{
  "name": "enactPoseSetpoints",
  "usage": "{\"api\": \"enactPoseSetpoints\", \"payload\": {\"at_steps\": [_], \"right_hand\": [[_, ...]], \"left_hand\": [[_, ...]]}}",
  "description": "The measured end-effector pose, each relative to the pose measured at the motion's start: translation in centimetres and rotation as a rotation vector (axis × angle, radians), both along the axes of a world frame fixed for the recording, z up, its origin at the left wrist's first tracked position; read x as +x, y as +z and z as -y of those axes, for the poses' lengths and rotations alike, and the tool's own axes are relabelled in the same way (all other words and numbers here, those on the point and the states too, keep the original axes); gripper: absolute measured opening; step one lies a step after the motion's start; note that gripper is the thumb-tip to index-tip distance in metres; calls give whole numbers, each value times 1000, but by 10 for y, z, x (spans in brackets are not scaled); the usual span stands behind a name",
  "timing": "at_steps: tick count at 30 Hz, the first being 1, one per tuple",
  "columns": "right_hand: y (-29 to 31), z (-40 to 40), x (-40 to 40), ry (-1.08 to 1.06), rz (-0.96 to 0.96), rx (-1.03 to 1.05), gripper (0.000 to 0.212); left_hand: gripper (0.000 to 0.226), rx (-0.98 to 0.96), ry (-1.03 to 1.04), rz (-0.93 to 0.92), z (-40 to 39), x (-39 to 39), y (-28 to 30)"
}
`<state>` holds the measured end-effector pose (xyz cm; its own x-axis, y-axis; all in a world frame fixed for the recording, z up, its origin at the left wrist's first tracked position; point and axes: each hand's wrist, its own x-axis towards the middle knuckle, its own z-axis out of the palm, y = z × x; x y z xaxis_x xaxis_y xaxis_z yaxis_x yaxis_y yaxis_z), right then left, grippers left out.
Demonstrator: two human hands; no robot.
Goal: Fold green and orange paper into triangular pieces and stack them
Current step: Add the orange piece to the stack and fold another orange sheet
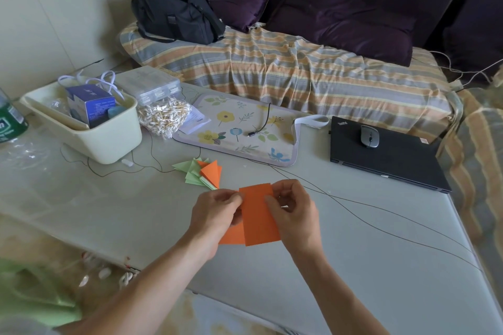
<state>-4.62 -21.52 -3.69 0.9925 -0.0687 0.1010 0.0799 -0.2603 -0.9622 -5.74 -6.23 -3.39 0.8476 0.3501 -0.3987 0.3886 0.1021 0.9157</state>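
Starting far left: cream tub (89, 141) with blue box (91, 106) inside, bag of cotton swabs (163, 118) next to it. Pile of folded green and orange triangles (202, 173) on table (353, 253), just past hands. Left hand (215, 215) pinching left edge of orange paper (260, 217), right hand (292, 212) pinching right edge, sheet held just above table. Floral mat (239, 128) behind, closed laptop (386, 155) far right with mouse (369, 136) on lid.

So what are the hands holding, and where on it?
An orange paper sheet: left hand pinches its upper left edge, right hand its upper right edge.
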Motion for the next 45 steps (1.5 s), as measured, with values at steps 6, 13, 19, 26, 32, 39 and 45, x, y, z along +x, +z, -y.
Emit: {"api": "enactPoseSetpoints", "payload": {"at_steps": [6, 13, 19, 26, 32, 39, 45], "right_hand": [[0, -2, -2, 95, 45, -57, 22], [-4, -2, -2, 144, 31, -60, 30], [-2, -4, -5, 262, 10, -32, 34], [1, 1, 1, 311, -24, -23, 54], [-2, 0, 1, 315, 13, -226, 36], [-3, 6, 3, 364, -116, -275, 11], [6, 9, 3, 359, -153, -316, 16]], "left_hand": [[7, 80, -4, 100, 0, -1, 3], [34, 134, -97, 93, -2, 2, 6], [19, 239, -95, 77, -2, 0, 6], [15, 541, -318, 163, -4, -3, 10], [16, 659, -442, 159, -4, -6, 7], [13, 741, -539, 201, -6, -7, 8], [12, 806, -557, 133, -6, -7, 14]]}}
